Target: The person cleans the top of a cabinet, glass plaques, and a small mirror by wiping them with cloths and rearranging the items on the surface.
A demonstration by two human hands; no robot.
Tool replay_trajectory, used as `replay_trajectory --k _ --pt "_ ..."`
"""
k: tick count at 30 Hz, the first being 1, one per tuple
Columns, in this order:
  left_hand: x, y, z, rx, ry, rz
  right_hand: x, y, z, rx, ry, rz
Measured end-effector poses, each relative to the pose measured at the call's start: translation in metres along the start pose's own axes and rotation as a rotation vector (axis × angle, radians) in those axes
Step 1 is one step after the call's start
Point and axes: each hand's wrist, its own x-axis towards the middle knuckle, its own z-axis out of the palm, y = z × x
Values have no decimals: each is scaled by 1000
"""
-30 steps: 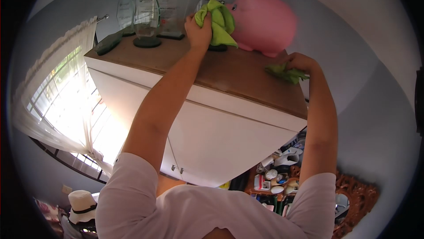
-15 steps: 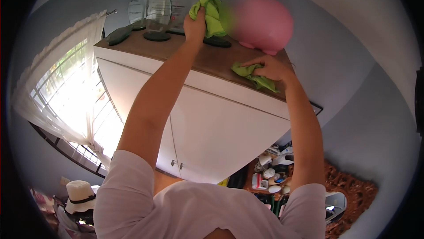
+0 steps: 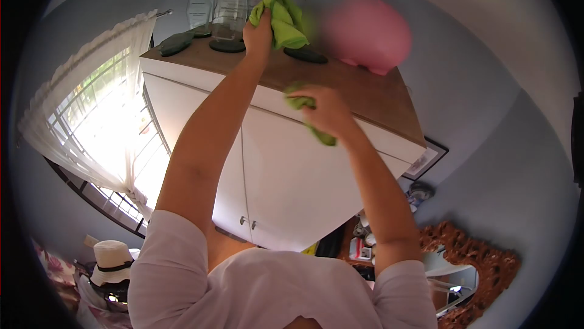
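My left hand (image 3: pixel 258 35) is closed on a bright green cloth (image 3: pixel 287 21), raised above the back of the brown cabinet top (image 3: pixel 371 99). Whether the cloth covers anything is hidden. Just below it, a dark oval base (image 3: pixel 305 55) rests on the top. My right hand (image 3: pixel 330 111), slightly blurred, grips a second green cloth (image 3: pixel 298 101) at the cabinet's front edge, with part of the cloth hanging over it. Left of my left hand stand a clear trophy (image 3: pixel 230 17) on a dark base and another clear plaque (image 3: pixel 199 7).
A rounded pink object (image 3: pixel 376 34) with small feet, partly blurred, sits at the right of the top. A dark flat piece (image 3: pixel 176 44) lies at the left end. White cabinet doors (image 3: pixel 292 171) are below. A curtained window (image 3: pixel 100 116) is left, a carved mirror frame (image 3: pixel 486 256) lower right.
My right hand has moved left with its cloth, from the right part of the top to the front edge. My left hand has shifted slightly left, still holding its cloth.
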Motion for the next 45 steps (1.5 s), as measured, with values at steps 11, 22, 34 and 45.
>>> replay_trajectory --k 11,22,34,45 --pt "0 14 1 -5 -48 -43 -61 18 -86 -110 406 253" --pt "-14 14 5 -64 -93 -76 -76 64 -45 -616 469 242" --pt "-9 30 -14 -147 -74 -29 25 1 16 102 145 -190" --pt "-11 -5 -56 248 89 101 17 86 -100 -698 -52 472"
